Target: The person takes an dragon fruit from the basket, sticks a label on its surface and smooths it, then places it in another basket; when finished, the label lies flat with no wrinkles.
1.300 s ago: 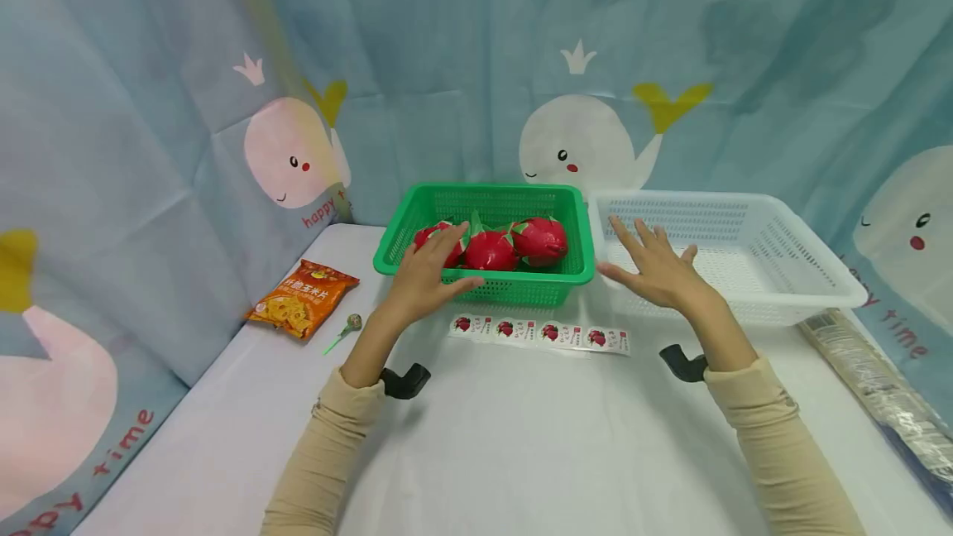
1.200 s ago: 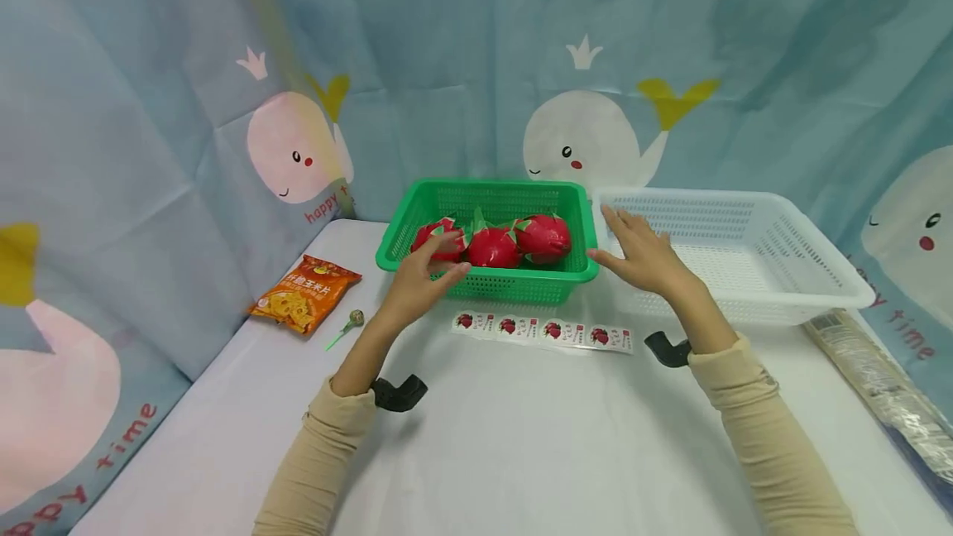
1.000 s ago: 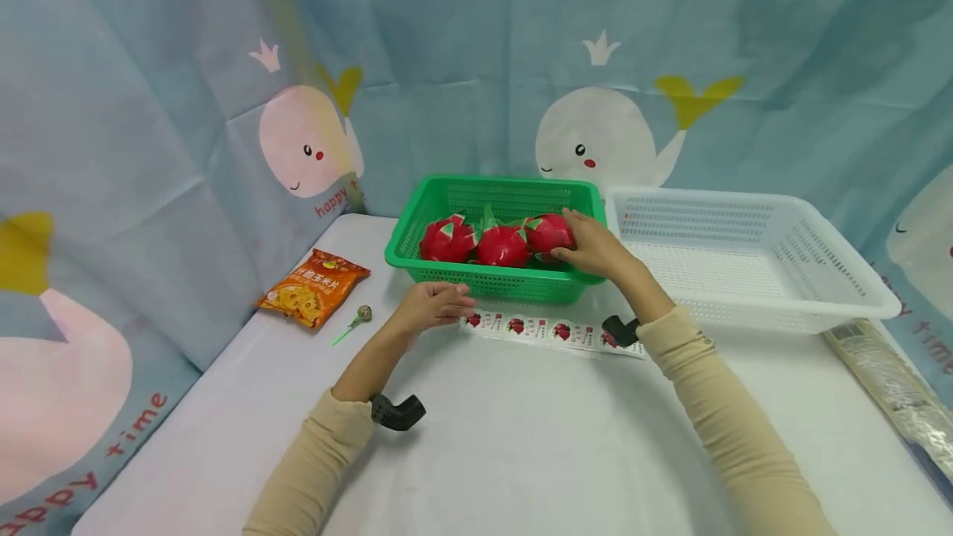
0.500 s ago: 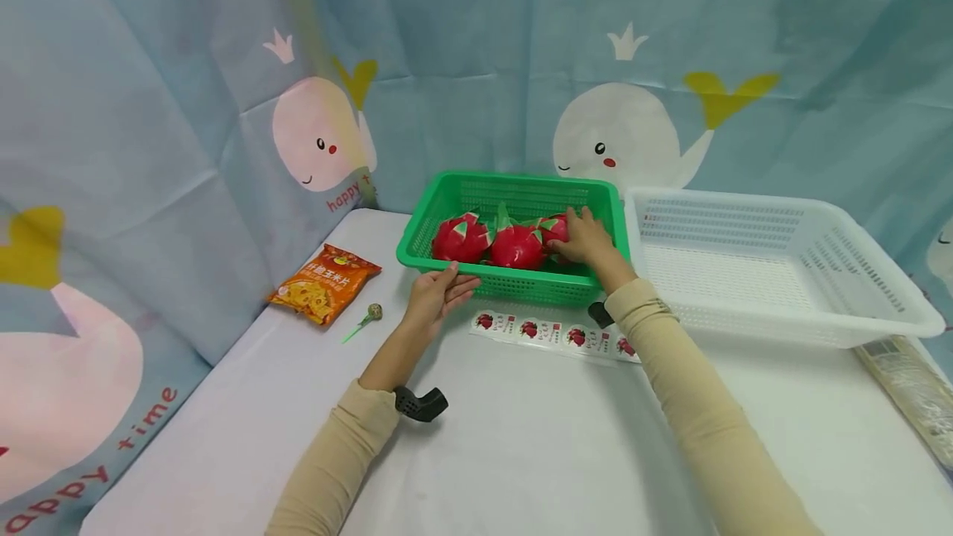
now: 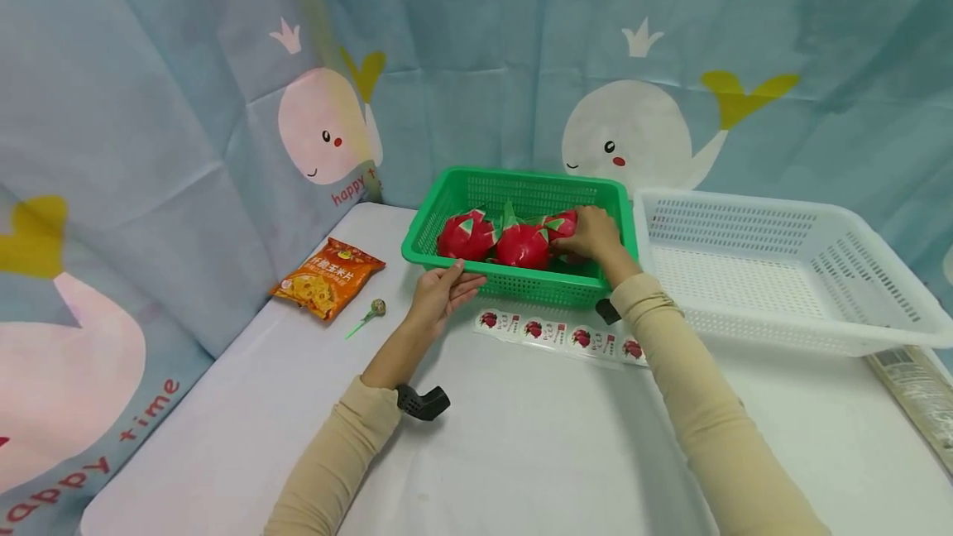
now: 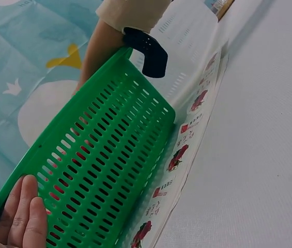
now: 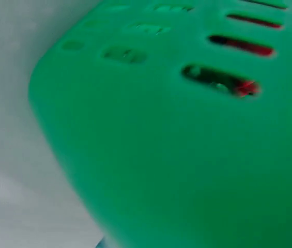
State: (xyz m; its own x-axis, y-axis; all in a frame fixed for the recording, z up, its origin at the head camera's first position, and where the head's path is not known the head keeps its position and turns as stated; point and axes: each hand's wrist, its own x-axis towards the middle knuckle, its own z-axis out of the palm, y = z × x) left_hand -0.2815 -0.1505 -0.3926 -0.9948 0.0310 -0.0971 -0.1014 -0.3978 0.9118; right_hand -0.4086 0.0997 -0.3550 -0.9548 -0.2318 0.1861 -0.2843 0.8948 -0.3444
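Observation:
In the head view, a green basket (image 5: 514, 279) holds several red dragon fruits with green-tipped scales: a left one (image 5: 466, 238), a middle one (image 5: 523, 249) and a right one (image 5: 562, 223). My left hand (image 5: 438, 298) pinches the basket's front rim near its left end, thumb over the rim and fingers (image 6: 22, 214) against the outer wall. Inside the basket, my right hand (image 5: 596, 234) grips the right dragon fruit, partly covering it. The right wrist view is filled by the basket's blurred green wall (image 7: 151, 139), with red behind its slots; no hand shows there.
A strip of dragon fruit stickers (image 5: 558, 336) lies before the green basket. To the right stands a white basket (image 5: 759, 317), with a clear-wrapped package (image 5: 912, 387) beside it. A snack bag (image 5: 328, 278) and a lollipop (image 5: 370, 314) lie left. A whale-printed curtain (image 5: 476, 64) hangs behind.
My right hand has come from above the white basket's edge into the green basket onto the right dragon fruit. The left hand has dropped from over the fruit to the front rim. The view has shifted.

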